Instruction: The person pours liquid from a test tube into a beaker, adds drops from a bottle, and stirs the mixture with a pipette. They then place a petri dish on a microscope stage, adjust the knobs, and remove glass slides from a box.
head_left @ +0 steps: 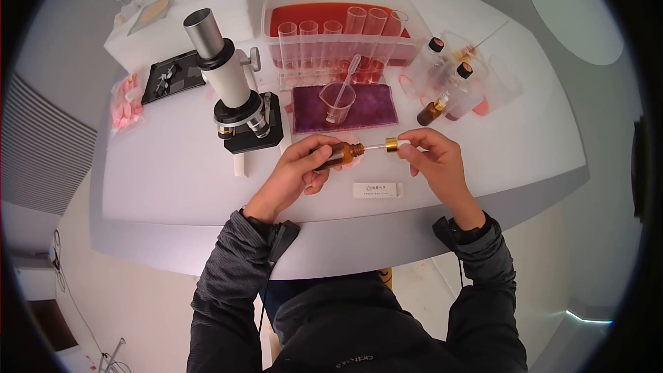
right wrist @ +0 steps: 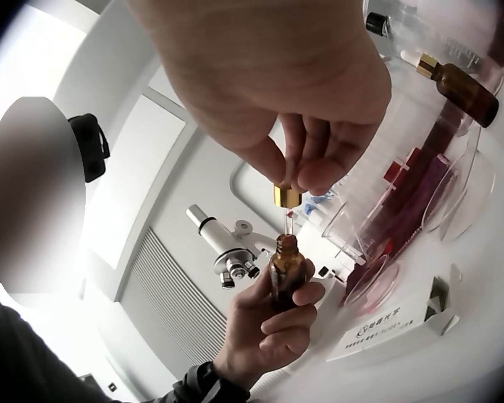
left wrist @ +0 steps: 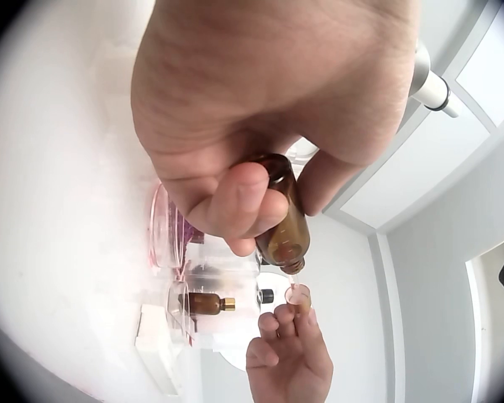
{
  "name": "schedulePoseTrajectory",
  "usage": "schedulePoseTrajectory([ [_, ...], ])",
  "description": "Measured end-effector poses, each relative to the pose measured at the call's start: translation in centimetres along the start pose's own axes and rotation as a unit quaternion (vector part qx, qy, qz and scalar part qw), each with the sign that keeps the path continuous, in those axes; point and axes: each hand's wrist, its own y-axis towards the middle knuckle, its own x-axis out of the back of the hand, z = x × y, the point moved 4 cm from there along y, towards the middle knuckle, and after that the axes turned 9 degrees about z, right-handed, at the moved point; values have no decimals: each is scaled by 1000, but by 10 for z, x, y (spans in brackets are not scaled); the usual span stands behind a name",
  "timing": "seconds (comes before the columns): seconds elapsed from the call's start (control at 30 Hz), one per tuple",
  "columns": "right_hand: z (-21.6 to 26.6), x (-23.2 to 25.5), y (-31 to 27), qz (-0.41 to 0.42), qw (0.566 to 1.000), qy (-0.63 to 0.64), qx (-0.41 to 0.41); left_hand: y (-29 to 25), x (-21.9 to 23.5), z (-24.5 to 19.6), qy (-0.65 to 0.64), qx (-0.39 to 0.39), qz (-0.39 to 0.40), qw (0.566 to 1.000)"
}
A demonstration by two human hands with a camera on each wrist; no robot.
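My left hand (head_left: 298, 166) grips a small amber glass bottle (head_left: 340, 156), tilted with its open neck toward the right. Between its fingertips my right hand (head_left: 435, 159) pinches the top of a dropper with a gold collar (head_left: 392, 144). The dropper's glass tube runs into the bottle's neck, as the right wrist view also shows at the gold collar (right wrist: 287, 196) and the bottle (right wrist: 287, 273). Just below the hands lies a small white box (head_left: 377, 190) with printed text. A round clear dish (right wrist: 375, 284) sits behind the bottle.
A microscope (head_left: 235, 90) stands at the left. Behind the hands are a purple-stained mat (head_left: 311, 107), a beaker (head_left: 336, 105) with a pipette, a rack of tubes (head_left: 309, 45) and a bin of red liquid (head_left: 318, 12). Bottles, including another amber one (head_left: 429, 113), stand at the right.
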Motion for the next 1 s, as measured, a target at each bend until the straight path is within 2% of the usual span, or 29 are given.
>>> schedulePoseTrajectory([
  [0.13,0,8,-1,-26,999,28,14,0,1,1,-4,-9,0,1000],
  [0.27,-6,17,-3,-16,999,36,8,1,3,2,-4,-8,3,1000],
  [0.53,-4,2,2,3,1000,22,16,0,3,2,-7,-2,-2,1000],
  [0.83,5,-32,15,43,997,-68,7,1,1,2,9,1,-2,1000],
  [1.0,6,-32,19,39,988,-147,25,0,0,1,12,2,-9,1000],
])
